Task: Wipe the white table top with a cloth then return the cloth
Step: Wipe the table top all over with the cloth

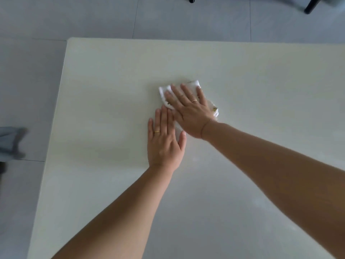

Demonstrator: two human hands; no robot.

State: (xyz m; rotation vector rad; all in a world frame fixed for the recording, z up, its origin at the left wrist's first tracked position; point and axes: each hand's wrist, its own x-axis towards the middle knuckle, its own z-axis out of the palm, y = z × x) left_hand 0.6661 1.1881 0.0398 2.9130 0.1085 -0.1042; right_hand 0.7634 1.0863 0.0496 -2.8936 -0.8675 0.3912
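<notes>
- The white table top (pixel 115 184) fills most of the view, and I take the cloth (pixel 194 85) as the landmark for every place below.
- On the near side of the cloth, the left hand (pixel 164 141) lies flat on the bare table. Its fingers (pixel 164 116) are straight and close together, with the thumb set a little apart. It grips nothing; the fingertips reach the near edge of the cloth. I judge that this hand steadies the body while the person leans forward.
- The right hand (pixel 188 113) lies directly on top of the cloth, palm down, with the fingers (pixel 177 94) spread apart and not curled. A flat, spread hand presses a wide part of the cloth against the surface, which suits wiping.
- The cloth is white, folded, and lies around the middle of the table, mostly covered by the right hand.
- Beyond the cloth, the far edge (pixel 168 39) of the table meets the grey tiled floor (pixel 93 17). The wiping seems underway; the return of the cloth is not yet done.
</notes>
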